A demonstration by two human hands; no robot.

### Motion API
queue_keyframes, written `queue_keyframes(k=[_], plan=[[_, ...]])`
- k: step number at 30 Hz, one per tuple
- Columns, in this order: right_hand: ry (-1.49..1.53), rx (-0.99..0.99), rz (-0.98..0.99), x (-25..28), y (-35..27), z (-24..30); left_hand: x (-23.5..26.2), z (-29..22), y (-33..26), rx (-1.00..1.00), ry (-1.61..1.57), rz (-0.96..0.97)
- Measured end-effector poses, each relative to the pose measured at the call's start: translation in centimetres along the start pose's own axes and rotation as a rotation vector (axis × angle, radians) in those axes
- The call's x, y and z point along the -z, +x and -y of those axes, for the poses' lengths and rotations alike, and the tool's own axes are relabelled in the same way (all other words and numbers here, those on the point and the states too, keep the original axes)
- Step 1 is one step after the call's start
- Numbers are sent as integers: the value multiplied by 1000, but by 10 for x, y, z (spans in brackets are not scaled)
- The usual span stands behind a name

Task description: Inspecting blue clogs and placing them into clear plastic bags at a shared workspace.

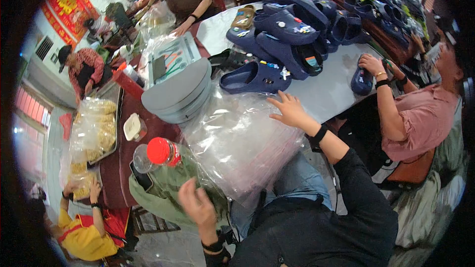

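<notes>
My right hand (293, 112) is open, its fingers spread at the right edge of a stack of clear plastic bags (237, 138). Just beyond its fingertips sits a navy clog (247, 78) with small charms on it, the nearest of a large pile of navy clogs (287, 27). My left hand (197, 202), slightly blurred, hovers below the bags near a green cloth (158, 193). It is empty, with the fingers apart. Left of the bags stands a clear jar with a red lid (158, 151).
Several grey semicircular panels (175, 91) lie beyond the jar, beside a white lidded tub (134, 127). On the right a person in pink handles a navy clog (361, 78). At lower left someone in yellow holds a bag, near a metal tray (117, 136) of bagged yellowish pieces.
</notes>
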State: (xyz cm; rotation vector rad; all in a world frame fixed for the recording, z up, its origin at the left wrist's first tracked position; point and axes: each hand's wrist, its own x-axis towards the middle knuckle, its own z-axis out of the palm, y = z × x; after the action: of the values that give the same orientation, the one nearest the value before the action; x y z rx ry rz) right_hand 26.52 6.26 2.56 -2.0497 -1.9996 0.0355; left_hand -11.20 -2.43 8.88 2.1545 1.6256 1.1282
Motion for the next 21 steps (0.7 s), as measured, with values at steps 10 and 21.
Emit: queue_keyframes(k=[10,21], plan=[[-50,6,-10,-18,-27,12,-111,-4,-4,-209,398,549],[87,122,-209,-19,-20,23,-115,18,-24,-231,388,635]])
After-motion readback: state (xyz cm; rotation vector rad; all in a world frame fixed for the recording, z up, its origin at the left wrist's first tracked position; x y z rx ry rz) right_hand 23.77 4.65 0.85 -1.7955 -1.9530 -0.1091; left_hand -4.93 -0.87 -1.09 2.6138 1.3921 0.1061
